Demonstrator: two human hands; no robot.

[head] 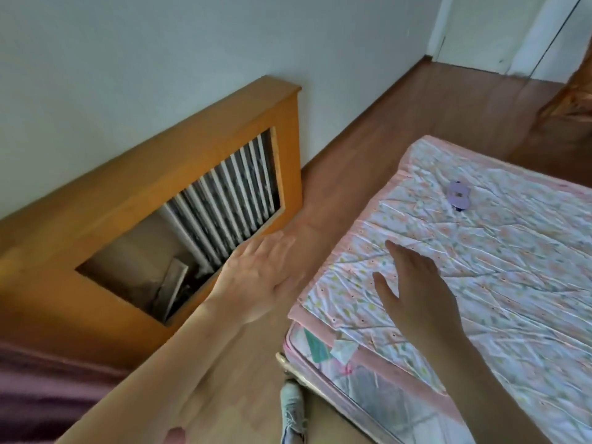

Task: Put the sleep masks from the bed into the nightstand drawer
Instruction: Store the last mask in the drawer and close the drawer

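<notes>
A small lilac sleep mask [458,196] lies on the bed [512,251], which is covered by a pink floral quilt, toward its far left corner. My right hand [413,283] hovers over the quilt's near left part, fingers spread, holding nothing, well short of the mask. My left hand [259,277] is stretched out over the floor beside the bed, palm down, fingers apart and empty. No nightstand or drawer is in view.
A wooden radiator cover [192,174] stands against the wall on the left, with a gap of wood floor [368,129] between it and the bed. My shoe [292,408] is by the bed's corner. Wooden furniture [573,94] sits at the far right.
</notes>
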